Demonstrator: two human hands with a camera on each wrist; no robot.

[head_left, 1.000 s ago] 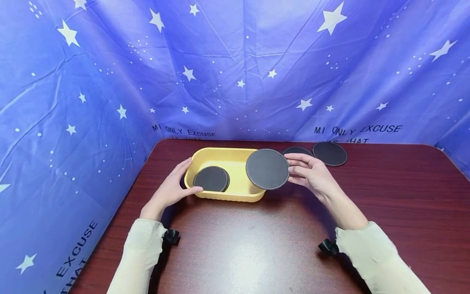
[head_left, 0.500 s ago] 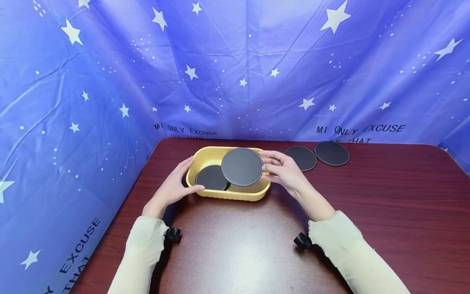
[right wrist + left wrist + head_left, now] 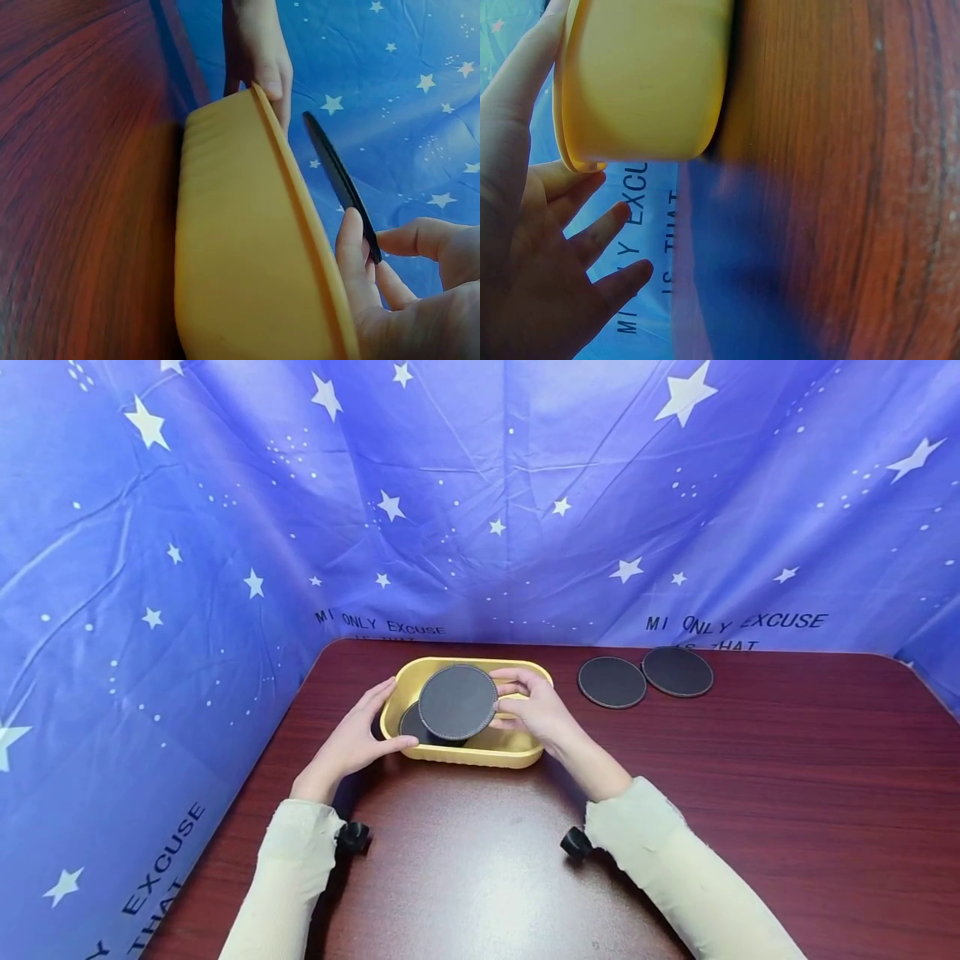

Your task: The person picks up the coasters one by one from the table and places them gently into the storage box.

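Note:
My right hand (image 3: pixel 538 714) pinches a round black coaster (image 3: pixel 456 702) with a stitched edge by its right side. In the right wrist view this coaster (image 3: pixel 341 180) shows edge-on, tilted above the container's rim. The yellow oblong container (image 3: pixel 480 757) stands on the table beneath it. Another black coaster (image 3: pixel 420 730) lies inside at the left end, mostly covered by the held one in the head view. My left hand (image 3: pixel 351 739) holds the container's left end, thumb on the near rim. From the left wrist view, its other fingers (image 3: pixel 619 289) are spread beside the wall.
Two more black coasters, a nearer one (image 3: pixel 611 682) and a farther one (image 3: pixel 678 672), lie at the back, right of the container. The dark red wooden table (image 3: pixel 787 793) ends at a blue star-printed curtain (image 3: pixel 495 485) behind and to the left.
My right hand has carried the coaster leftward, from the container's right end to above the coaster inside. The nearer coaster on the table is now uncovered. My left hand stays at the container.

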